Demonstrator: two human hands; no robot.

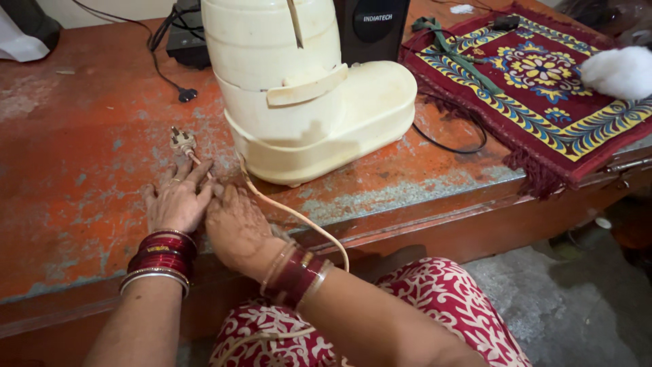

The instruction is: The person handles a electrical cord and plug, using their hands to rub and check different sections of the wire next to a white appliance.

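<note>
Both hands flat on the cream cord (204, 170), left hand (175, 202) beside right hand (234, 225), fingers loose, gripping nothing. Plug (182, 141) just beyond the left fingertips, far-left; cord's long axis slanting near-right.

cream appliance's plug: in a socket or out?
Out. The plug lies loose on the worn red table, prongs bare, just beyond the left hand; its cord runs under the right hand.

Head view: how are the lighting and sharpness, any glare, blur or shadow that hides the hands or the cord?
Head view: soft, even light, no harsh glare; the left hand, right hand and cream cord are sharp; only a faint shadow under the cream appliance; the white fluffy lump at the right edge looks overexposed and soft.
</note>
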